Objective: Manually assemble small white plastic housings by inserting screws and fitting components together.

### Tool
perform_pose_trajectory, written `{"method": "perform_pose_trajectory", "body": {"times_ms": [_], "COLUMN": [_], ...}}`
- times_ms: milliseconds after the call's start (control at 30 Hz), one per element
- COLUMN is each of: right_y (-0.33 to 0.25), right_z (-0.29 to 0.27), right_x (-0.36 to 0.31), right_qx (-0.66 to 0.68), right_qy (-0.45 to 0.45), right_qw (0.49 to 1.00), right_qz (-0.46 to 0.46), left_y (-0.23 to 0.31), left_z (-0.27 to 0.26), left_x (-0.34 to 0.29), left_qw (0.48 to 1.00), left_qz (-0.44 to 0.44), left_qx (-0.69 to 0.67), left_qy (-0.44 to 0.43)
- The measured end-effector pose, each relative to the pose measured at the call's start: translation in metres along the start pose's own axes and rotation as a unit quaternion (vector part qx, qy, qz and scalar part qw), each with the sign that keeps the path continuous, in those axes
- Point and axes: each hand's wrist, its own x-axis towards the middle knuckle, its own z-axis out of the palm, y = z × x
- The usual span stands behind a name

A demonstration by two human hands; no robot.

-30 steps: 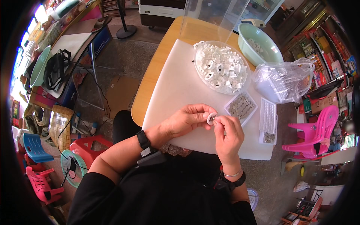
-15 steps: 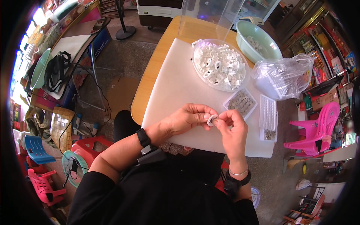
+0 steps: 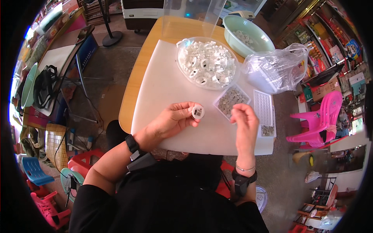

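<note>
Above the near part of the white board (image 3: 155, 81), my left hand (image 3: 171, 118) is closed, pinching a small white round plastic part (image 3: 197, 112) with a dark squarish centre between thumb and fingers. My right hand (image 3: 244, 122) is apart from it, to the right, beside a square clear tray (image 3: 216, 104) of small grey flat pieces (image 3: 233, 101). Its fingers are curled in; whether anything is between them is hidden. Beyond the tray stands a round clear bowl (image 3: 178, 64) heaped with white plastic parts (image 3: 208, 60).
A white ridged tray (image 3: 263, 106) lies right of the grey pieces, near a clear plastic bag (image 3: 276, 70). Behind them stands a pale green basin (image 3: 252, 44) with some white parts. A tall clear box (image 3: 190, 17) is at the table's far end. Pink chairs (image 3: 320, 116) stand to the right.
My right hand has come off the white round part and moved right, beside the tray of grey pieces. My left hand still holds the part, now turned face up. The view has shifted somewhat.
</note>
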Motion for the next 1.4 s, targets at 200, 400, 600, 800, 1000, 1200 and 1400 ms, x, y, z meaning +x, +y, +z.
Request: {"method": "perform_pose_trajectory", "body": {"times_ms": [200,400,600,800,1000,1200,1400], "right_y": [0.022,0.029,0.030,0.027,0.005,0.002,0.002], "right_z": [-0.023,-0.003,-0.007,-0.002,0.019,0.042,0.052], "right_x": [0.005,0.009,0.007,0.000,-0.019,-0.024,-0.023], "right_qx": [-0.304,-0.428,-0.441,-0.241,-0.075,-0.245,-0.311], "right_qy": [0.092,0.053,0.027,0.058,-0.016,0.013,0.019], "right_qw": [0.941,0.876,0.857,0.959,0.996,0.937,0.888], "right_qz": [-0.118,-0.219,-0.266,-0.142,-0.035,-0.250,-0.338], "left_y": [0.002,0.002,0.001,0.002,0.001,0.000,-0.001], "left_z": [0.005,0.006,0.006,0.006,0.007,0.007,0.005], "left_x": [0.003,0.001,0.000,-0.001,0.000,0.001,0.001], "left_qw": [1.000,0.999,0.999,0.999,0.999,0.999,0.998], "left_qz": [-0.025,-0.025,-0.024,-0.019,-0.015,-0.014,-0.012], "left_qx": [0.005,0.029,0.024,0.040,0.047,0.039,0.042], "left_qy": [-0.004,-0.001,-0.012,0.001,-0.013,-0.020,-0.033]}}
